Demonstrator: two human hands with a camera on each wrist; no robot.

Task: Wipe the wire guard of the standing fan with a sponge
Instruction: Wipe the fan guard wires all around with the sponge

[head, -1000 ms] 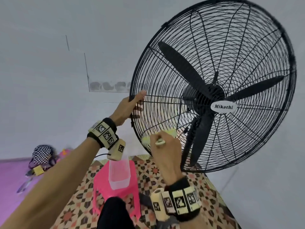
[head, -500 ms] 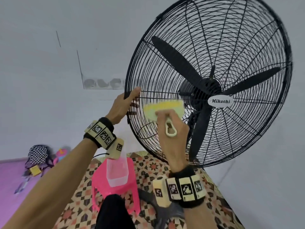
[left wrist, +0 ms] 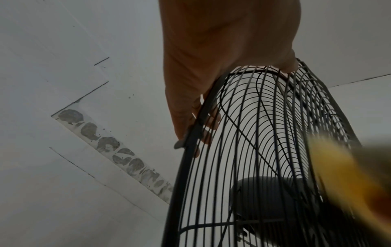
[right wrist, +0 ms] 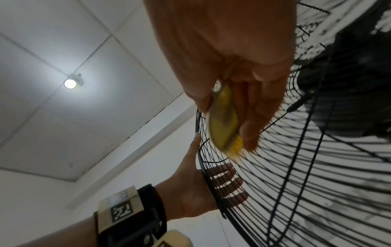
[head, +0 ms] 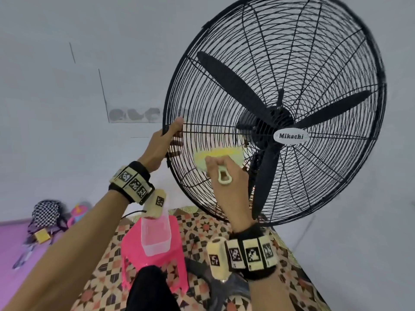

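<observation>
The standing fan's black wire guard (head: pixel 314 52) fills the right of the head view, with black blades and a white Mikachi badge behind it. My left hand (head: pixel 175 133) grips the guard's left rim, thumb on the front and fingers curled round behind the wires (right wrist: pixel 224 182). My right hand (head: pixel 221 163) holds a yellow sponge (head: pixel 215 153) by its cream looped handle (head: pixel 224 177). The sponge lies against the guard's front, just below the horizontal spoke left of the hub. The right wrist view shows fingers pinching the sponge (right wrist: pixel 224 120) against the wires.
A pink plastic stool (head: pixel 173 254) with a clear tub (head: pixel 156 234) on it stands below the fan on a patterned mat (head: pixel 107 277). A checkered bag (head: pixel 46 212) and small items lie at far left on the purple floor. White walls are close behind and right of the fan.
My right hand has carried the sponge up the guard, from its lower left part to just under the horizontal spoke. My left hand has kept its grip on the rim.
</observation>
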